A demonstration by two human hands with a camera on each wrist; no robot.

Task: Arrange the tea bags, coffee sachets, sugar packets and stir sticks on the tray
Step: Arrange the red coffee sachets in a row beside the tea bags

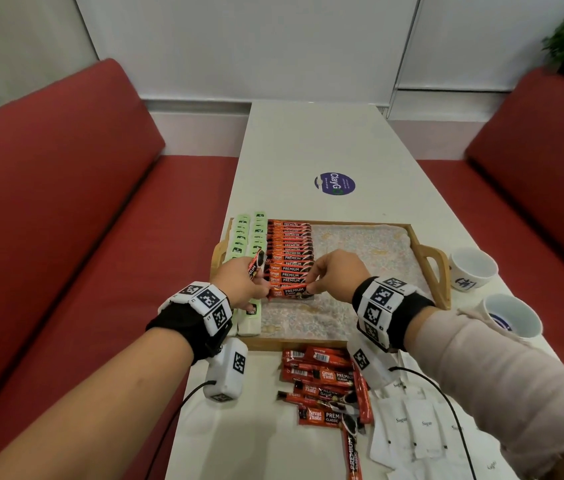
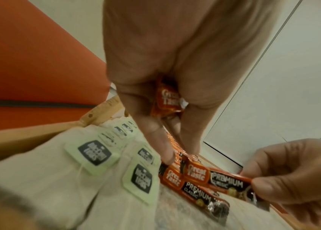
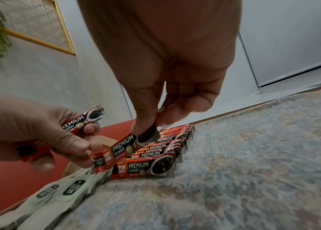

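Observation:
A wooden tray (image 1: 430, 261) lined with patterned cloth (image 3: 254, 155) holds two columns of green-tagged tea bags (image 1: 249, 233) at its left. Beside them lies a row of red coffee sachets (image 1: 291, 252). My right hand (image 1: 311, 286) pinches the right end of one coffee sachet (image 1: 291, 291) just above the row's near end. My left hand (image 1: 260, 289) grips a spare sachet (image 1: 255, 265) in its palm, and its fingertips (image 2: 167, 157) touch the left end of the pinched sachet (image 2: 224, 182). Loose sachets (image 1: 325, 386) and white sugar packets (image 1: 415, 424) lie on the table in front of the tray. No stir sticks show.
Two white cups (image 1: 473, 268) (image 1: 513, 315) stand right of the tray. A round blue sticker (image 1: 335, 183) marks the white table (image 1: 308, 140) beyond it. Red benches (image 1: 66, 188) flank both sides. Wrist-camera cables (image 1: 446, 403) trail over the sugar packets.

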